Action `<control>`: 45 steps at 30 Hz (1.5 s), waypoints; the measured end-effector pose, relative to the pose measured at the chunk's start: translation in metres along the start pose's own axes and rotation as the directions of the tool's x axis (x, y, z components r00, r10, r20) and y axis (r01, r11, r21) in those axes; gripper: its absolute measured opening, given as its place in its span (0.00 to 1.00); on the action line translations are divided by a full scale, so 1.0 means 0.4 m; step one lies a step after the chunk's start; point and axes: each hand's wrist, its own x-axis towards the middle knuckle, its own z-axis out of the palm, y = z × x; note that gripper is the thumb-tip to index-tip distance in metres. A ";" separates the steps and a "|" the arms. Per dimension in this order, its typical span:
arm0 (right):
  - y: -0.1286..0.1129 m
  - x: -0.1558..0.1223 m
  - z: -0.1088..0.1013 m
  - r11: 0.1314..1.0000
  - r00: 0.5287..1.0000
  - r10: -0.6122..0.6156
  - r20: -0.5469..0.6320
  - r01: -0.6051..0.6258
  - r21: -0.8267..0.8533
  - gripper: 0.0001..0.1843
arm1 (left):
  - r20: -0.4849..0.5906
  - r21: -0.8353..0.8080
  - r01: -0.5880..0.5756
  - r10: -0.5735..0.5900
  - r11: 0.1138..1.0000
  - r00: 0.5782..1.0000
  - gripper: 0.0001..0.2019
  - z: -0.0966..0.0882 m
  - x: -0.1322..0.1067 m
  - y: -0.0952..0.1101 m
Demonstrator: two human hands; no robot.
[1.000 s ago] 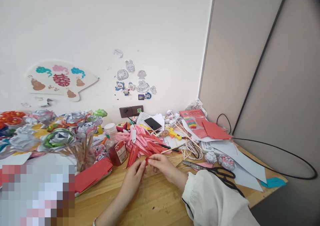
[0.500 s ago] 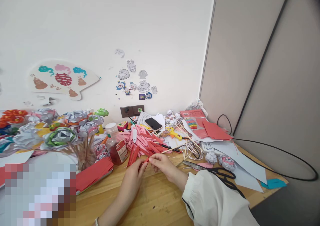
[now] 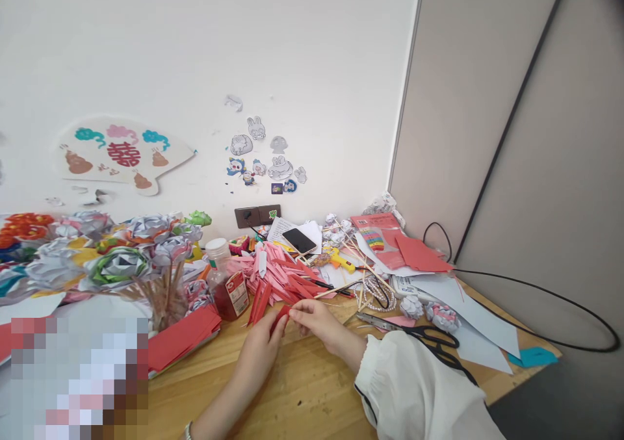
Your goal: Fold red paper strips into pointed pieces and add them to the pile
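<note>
Between my two hands is a small piece of red paper, mostly covered by the fingers. My left hand pinches it from the left, thumb against the near side. From the right, my right hand closes finger and thumb at its other end. Both hands are just above the wooden table. Just beyond them lies a heap of pink and red folded paper strips. A thin wooden stick lies behind my right hand.
Black-handled scissors lie beside my right sleeve. Left stand a jar with a red label and red paper sheets. Behind are a phone and a yellow glue gun. Paper flowers crowd the far left.
A little more of the red paper shows between my fingers, at the left thumb. Both hands stay in nearly the same place.
</note>
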 end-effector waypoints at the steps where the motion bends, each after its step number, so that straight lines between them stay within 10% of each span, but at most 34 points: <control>1: -0.001 0.000 0.000 1.000 1.000 0.002 0.002 -0.002 0.000 0.16 | 0.002 -0.001 0.005 -0.005 1.000 1.000 0.14 0.000 0.000 0.001; 45: -0.010 0.000 -0.006 0.968 0.994 -0.093 -0.057 0.077 -0.238 0.11 | 0.017 -0.029 0.028 -0.028 0.999 0.999 0.11 -0.001 0.001 -0.003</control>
